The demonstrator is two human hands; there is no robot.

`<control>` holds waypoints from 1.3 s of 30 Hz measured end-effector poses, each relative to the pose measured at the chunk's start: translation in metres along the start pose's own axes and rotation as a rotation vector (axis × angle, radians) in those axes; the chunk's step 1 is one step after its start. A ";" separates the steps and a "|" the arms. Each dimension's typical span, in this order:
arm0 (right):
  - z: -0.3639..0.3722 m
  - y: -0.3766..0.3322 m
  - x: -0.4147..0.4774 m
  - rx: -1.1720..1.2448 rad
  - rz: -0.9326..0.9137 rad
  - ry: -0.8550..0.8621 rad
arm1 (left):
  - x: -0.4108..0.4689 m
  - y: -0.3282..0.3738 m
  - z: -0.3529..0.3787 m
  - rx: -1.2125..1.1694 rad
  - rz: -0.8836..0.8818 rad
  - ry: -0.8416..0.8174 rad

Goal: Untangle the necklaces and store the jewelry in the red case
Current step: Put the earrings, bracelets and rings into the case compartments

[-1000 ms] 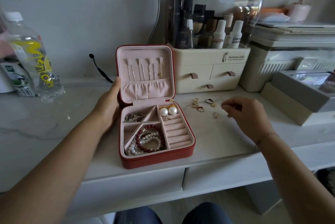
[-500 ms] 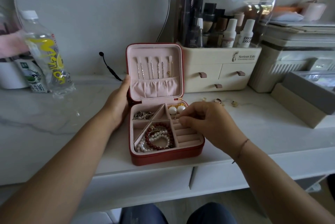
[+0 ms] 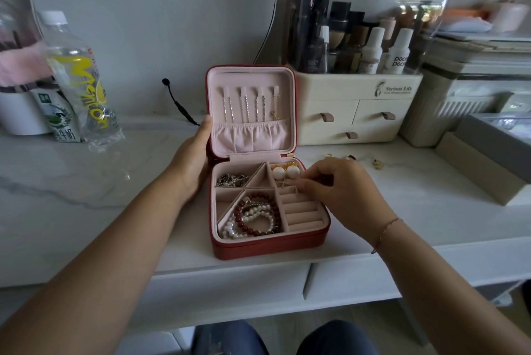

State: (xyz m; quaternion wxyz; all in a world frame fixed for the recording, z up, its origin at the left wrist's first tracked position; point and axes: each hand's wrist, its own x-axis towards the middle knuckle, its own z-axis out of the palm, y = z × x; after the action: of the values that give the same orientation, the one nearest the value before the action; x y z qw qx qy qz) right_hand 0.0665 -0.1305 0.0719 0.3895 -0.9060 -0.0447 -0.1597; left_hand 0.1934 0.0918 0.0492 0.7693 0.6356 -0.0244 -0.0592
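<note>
While our left hand (image 3: 192,159) lies with straight fingers against the left wall of the red case (image 3: 267,248), a water bottle (image 3: 77,79) stands well off to the left. Only tabletop (image 3: 86,182) stretches between them. The case sits open near the front edge, with beads (image 3: 258,216) and pearl earrings (image 3: 286,173) inside. Our right hand (image 3: 344,193) pinches a small gold piece (image 3: 295,187) over the ring slots. Loose rings (image 3: 377,163) lie behind; a drawer unit (image 3: 356,113) and grey box (image 3: 488,159) crowd the right.
</note>
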 end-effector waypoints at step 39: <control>-0.004 0.002 -0.004 -0.251 -0.101 0.084 | -0.004 0.002 0.003 0.035 -0.005 -0.007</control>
State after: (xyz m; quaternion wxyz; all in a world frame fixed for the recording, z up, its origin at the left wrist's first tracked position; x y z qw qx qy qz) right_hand 0.0621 -0.1343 0.0715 0.2660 -0.9368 -0.0536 -0.2210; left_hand 0.1896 0.0901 0.0522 0.7579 0.6488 -0.0266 -0.0629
